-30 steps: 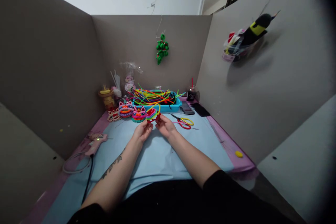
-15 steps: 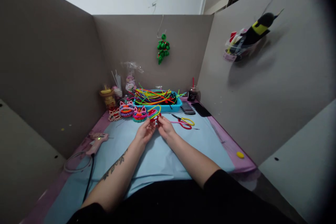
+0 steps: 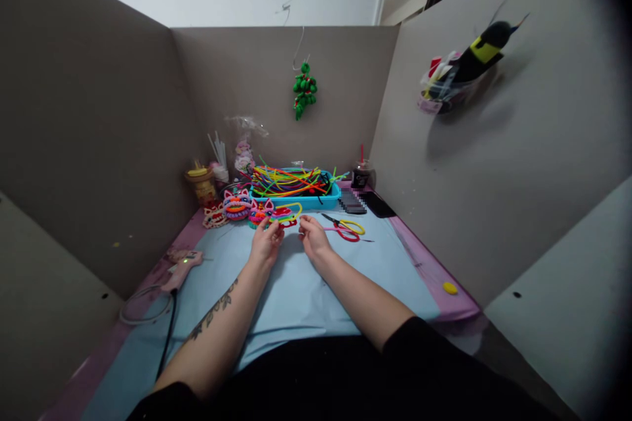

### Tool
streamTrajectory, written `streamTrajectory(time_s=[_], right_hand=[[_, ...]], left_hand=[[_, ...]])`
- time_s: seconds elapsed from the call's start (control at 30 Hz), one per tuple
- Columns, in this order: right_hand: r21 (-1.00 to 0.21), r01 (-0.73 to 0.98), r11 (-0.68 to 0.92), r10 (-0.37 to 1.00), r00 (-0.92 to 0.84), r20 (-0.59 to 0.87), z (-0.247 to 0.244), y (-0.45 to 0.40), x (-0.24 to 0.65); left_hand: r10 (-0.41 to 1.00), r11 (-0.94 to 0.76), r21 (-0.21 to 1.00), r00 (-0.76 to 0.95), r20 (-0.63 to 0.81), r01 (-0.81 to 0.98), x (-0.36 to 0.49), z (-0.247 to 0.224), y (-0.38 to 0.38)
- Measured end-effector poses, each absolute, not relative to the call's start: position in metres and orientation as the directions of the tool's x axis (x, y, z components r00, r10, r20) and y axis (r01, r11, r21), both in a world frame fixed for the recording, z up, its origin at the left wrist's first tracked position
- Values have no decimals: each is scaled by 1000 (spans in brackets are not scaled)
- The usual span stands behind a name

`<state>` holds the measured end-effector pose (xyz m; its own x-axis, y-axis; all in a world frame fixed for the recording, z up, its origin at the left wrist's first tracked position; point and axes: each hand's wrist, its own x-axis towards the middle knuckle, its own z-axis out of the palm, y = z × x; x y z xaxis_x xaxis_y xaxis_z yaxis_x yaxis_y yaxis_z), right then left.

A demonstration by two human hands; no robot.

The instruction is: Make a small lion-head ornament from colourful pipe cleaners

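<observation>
My left hand [image 3: 266, 242] is closed in a pinch on a red bent pipe cleaner piece [image 3: 289, 223] over the middle of the table. Just right of it is my right hand [image 3: 313, 235], with thumb and fingers pressed together; whether anything is between them I cannot make out. Behind the fingers, a yellow pipe cleaner [image 3: 298, 208] curves beside other coloured strands, and I cannot tell whether these are held. A pink and teal pipe-cleaner animal head [image 3: 261, 212] sits behind my left hand.
A blue tray [image 3: 320, 201] of pipe cleaners stands at the back. Scissors [image 3: 351, 230] lie on the right, before a dark phone [image 3: 379, 204]. A pink glue gun [image 3: 184, 270] with a cord rests left. Two more animal heads [image 3: 237, 204] sit back left. Grey partitions [image 3: 276, 46] enclose the table.
My hands have moved apart: the left shifted left with the red piece, and the right no longer touches it. More of the red piece shows. The view has shifted slightly.
</observation>
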<state>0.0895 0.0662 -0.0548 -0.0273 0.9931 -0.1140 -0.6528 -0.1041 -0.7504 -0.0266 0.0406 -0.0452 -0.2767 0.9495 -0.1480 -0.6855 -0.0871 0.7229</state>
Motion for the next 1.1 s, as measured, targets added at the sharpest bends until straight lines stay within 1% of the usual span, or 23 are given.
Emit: streamTrajectory(time_s=[0.1, 0.17, 0.3, 0.5, 0.63, 0.73, 0.83, 0.93, 1.1], right_hand=[[-788, -606, -104, 993, -109, -48, -50, 68, 97], [-801, -586, -118, 988, -151, -34, -46, 68, 101], [-823, -562, -87, 979, -203, 35, -41, 66, 105], [-874, -484, -33, 971, -224, 88, -43, 60, 98], [-875, -484, -22, 968, -230, 103, -46, 62, 96], [-818, -572, -63, 979, -196, 62, -49, 66, 97], [-721, -677, -149, 985, -162, -51, -52, 71, 98], [-650, -723, -235, 971, -199, -131, -56, 73, 96], [-547, -769, -330, 942, -235, -237, -61, 75, 91]], left_hand=[[962, -90, 762, -255, -101, -641, -27, -44, 40], [969, -80, 772, -230, -87, -631, -27, -44, 40], [977, -75, 776, -204, -70, -627, -28, -44, 39], [983, -92, 828, -183, -13, -554, -27, -54, 41], [981, -102, 826, -193, -8, -554, -28, -58, 43], [982, -97, 818, -190, -15, -567, -26, -56, 42], [982, -107, 819, -188, -1, -564, -23, -53, 40], [982, -123, 806, -190, 13, -579, -21, -52, 38], [981, -145, 786, -191, 35, -601, -21, -54, 37]])
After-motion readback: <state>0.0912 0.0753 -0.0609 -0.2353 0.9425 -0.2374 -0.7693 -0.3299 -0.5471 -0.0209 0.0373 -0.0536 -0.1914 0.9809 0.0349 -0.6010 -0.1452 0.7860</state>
